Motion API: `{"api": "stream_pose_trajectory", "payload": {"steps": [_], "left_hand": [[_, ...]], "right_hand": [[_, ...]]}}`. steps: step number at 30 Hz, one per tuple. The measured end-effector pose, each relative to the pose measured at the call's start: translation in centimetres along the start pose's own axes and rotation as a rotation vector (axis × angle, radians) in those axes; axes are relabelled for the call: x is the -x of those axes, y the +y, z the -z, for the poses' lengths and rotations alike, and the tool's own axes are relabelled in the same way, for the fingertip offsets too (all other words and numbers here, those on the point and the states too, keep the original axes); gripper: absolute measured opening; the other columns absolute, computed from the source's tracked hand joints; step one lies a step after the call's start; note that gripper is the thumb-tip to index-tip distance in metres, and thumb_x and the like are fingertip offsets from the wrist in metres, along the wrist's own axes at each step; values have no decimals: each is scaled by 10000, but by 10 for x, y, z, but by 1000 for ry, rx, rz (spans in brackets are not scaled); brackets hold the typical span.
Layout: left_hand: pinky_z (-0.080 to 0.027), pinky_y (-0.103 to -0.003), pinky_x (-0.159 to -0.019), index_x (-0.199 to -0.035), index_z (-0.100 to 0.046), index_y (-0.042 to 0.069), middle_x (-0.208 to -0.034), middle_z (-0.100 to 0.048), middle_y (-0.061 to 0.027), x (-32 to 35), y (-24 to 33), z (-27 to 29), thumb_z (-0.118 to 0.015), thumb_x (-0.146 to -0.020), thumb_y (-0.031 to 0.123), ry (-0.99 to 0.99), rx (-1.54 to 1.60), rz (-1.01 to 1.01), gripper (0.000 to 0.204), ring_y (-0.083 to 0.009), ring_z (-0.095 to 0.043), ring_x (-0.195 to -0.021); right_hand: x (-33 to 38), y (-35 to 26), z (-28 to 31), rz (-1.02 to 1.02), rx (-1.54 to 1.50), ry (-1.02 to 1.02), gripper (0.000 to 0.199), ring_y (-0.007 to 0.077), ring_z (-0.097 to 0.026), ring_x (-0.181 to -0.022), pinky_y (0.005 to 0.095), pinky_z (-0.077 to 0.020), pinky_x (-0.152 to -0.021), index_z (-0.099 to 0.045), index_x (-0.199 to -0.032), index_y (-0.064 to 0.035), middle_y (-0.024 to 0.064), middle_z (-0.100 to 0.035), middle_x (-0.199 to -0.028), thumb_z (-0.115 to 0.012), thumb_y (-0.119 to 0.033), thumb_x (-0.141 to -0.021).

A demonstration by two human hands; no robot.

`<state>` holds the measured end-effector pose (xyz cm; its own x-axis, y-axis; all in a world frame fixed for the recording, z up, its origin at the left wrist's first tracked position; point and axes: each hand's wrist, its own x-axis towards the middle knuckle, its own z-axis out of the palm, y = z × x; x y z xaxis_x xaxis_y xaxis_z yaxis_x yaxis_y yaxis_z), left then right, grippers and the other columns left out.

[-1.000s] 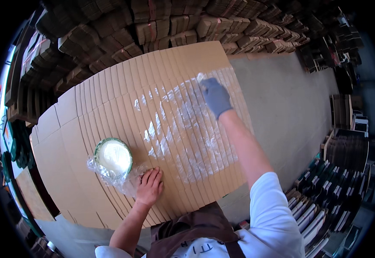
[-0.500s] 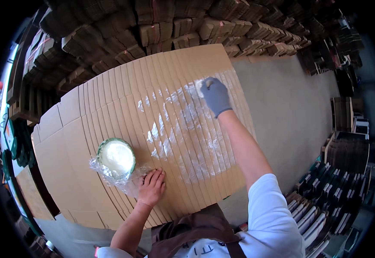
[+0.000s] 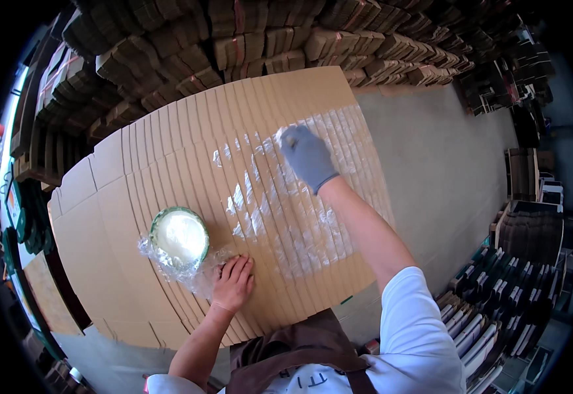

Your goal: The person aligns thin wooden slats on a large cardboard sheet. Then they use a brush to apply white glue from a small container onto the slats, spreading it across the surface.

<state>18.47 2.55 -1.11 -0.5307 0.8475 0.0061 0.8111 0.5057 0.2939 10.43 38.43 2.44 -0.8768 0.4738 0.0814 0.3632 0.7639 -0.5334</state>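
Note:
Overlapping flat cardboard sheets [image 3: 102, 223] lie fanned out in front of me. White paste [image 3: 253, 220] is smeared in streaks across their middle and right part. My right hand [image 3: 306, 157], in a grey glove, is closed on a brush-like tool with a tan handle end [image 3: 291, 140]; its working end, mostly hidden by the glove, meets the paste at the far side. My bare left hand [image 3: 233, 284] lies flat on the near sheets, fingers stretched out, beside crumpled clear plastic film [image 3: 198, 281]. A green-rimmed tub [image 3: 154, 231] of white paste stands on that film.
Bundles of flattened cardboard [image 3: 239, 49] are stacked along the far side. Grey floor [image 3: 437, 171] stretches to the right of the sheets. At the lower right stand rows of dark and white panels [image 3: 490, 308]. Wooden pallets [image 3: 37, 161] are at the left.
My right hand has swept left and slightly nearer over the sheets with the tool. The left hand and the tub have stayed almost in place.

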Motion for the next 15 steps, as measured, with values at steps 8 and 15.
{"api": "stream_pose_trajectory", "payload": {"steps": [8, 15], "left_hand": [[-353, -425, -1026, -1269, -599, 170, -1364, -547, 31, 1, 1, 1, -650, -828, 270, -43, 19, 16, 455, -161, -473, -1258], [-355, -424, -1025, -1267, -598, 167, -1371, -542, 32, 1, 1, 0, -653, -818, 269, -22, -1, 3, 464, -157, -470, -1262]], "right_hand": [[22, 18, 3, 142, 124, -65, 182, 368, -645, -877, 466, -544, -755, -615, -1017, -98, 166, -597, -1015, -628, -130, -839], [16, 36, -3, 165, 164, -7, 207, 353, -643, -915, 465, -546, -776, -625, -1051, -99, 138, -601, -1086, -558, -79, -857]]}}
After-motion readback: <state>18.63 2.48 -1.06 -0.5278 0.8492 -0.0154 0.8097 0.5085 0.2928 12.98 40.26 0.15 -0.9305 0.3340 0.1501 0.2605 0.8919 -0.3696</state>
